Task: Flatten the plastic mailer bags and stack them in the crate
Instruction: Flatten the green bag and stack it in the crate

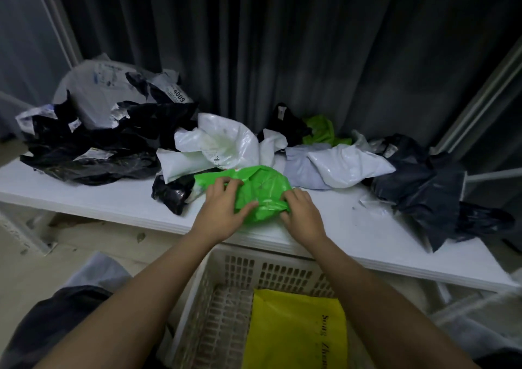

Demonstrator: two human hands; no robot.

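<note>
We have the crumpled green bag [255, 192] between both hands at the near edge of the table [353, 227], directly above the crate [214, 267] that sits below and toward us. Our left hand [221, 209] has its grip curled onto the bag's left side, thumb pressing the front fold, and our right hand [300, 213] pinches the bunched right end; neither hand is spread. The bag's long axis runs left to right, so it lies straight between the two grips and both hands are equally near. We judge that flattening calls for pulling the ends apart along that axis. Bare table lies just left and right of the hands, while the pile of other bags [217, 145] crowds the far side. A flat yellow bag [293, 329] already lies in the crate.
</note>
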